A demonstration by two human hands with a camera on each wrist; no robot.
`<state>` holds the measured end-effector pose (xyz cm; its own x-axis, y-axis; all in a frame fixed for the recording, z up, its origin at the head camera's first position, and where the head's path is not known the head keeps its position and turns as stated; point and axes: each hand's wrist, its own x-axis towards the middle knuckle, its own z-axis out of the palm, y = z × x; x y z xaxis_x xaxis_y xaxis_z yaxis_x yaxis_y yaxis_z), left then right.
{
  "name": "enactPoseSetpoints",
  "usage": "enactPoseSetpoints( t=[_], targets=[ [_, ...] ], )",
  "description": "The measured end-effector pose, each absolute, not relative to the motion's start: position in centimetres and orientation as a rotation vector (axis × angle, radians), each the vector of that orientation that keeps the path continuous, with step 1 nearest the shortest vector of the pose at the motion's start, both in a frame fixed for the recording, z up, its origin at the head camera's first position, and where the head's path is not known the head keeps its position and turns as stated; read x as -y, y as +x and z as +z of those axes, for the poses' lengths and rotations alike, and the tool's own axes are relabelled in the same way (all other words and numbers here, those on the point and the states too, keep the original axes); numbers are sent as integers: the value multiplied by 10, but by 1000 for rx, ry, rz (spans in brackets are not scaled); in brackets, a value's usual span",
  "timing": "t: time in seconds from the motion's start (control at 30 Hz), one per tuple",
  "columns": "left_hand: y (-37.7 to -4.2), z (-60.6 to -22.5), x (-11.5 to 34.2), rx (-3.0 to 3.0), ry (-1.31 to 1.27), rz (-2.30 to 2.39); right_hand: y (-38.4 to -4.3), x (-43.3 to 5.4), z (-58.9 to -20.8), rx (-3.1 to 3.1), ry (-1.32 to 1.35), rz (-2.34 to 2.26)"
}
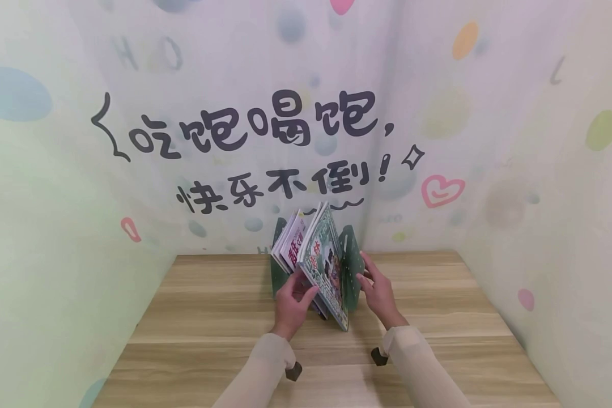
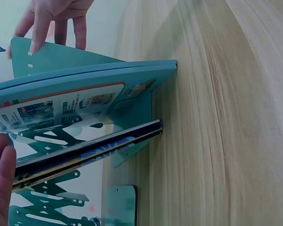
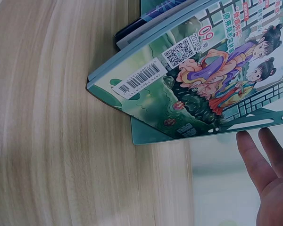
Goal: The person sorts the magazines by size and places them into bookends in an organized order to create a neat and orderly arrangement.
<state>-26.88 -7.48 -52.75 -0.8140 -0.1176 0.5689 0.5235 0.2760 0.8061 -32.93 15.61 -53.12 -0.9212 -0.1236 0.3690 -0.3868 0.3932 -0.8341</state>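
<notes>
Several magazines lean on the wooden table between the side panels of a green expandable book rack. My left hand (image 1: pixel 292 306) holds the near edge of the green-covered magazine (image 1: pixel 328 263), its thumb at that edge; part of the grip is hidden. Left of it tilts a group of pinkish-white magazines (image 1: pixel 289 241), with a gap between the groups in the left wrist view. My right hand (image 1: pixel 379 292) pinches the edge of the rack's right panel (image 1: pixel 353 269). Its fingers (image 3: pixel 254 157) touch the green panel in the right wrist view.
The rack's left panel (image 1: pixel 277 277) stands beyond the pinkish magazines. Green zigzag slats (image 2: pixel 47 200) join the rack's sides. Behind the wooden table (image 1: pixel 204 317) rises a patterned wall (image 1: pixel 224 68) with black lettering.
</notes>
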Motion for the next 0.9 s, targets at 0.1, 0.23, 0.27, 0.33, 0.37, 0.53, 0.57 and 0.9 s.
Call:
enactPoseSetpoints(
  t=[0.1, 0.23, 0.27, 0.33, 0.37, 0.53, 0.57, 0.9],
  targets=[
    [-268, -528, 77, 2044, -341, -1554, -329, -157, -531, 2413, 448, 1542],
    [-266, -528, 81, 2065, -339, -1517, -329, -157, -531, 2433, 444, 1526],
    [-266, -528, 82, 2068, -342, -1507, -329, -158, -530, 2439, 445, 1517],
    [-264, -529, 84, 2073, -347, -1489, -329, -158, -530, 2450, 444, 1508],
    [-263, -530, 85, 2079, -345, -1478, -329, -158, -530, 2453, 445, 1504],
    [-260, -535, 91, 2128, -335, -1421, -328, -157, -529, 2452, 465, 1497],
    [-259, -536, 92, 2140, -334, -1406, -328, -157, -529, 2447, 474, 1498],
    [-253, -532, 106, 2299, -375, -1171, -328, -159, -529, 2410, 555, 1451]
  ],
)
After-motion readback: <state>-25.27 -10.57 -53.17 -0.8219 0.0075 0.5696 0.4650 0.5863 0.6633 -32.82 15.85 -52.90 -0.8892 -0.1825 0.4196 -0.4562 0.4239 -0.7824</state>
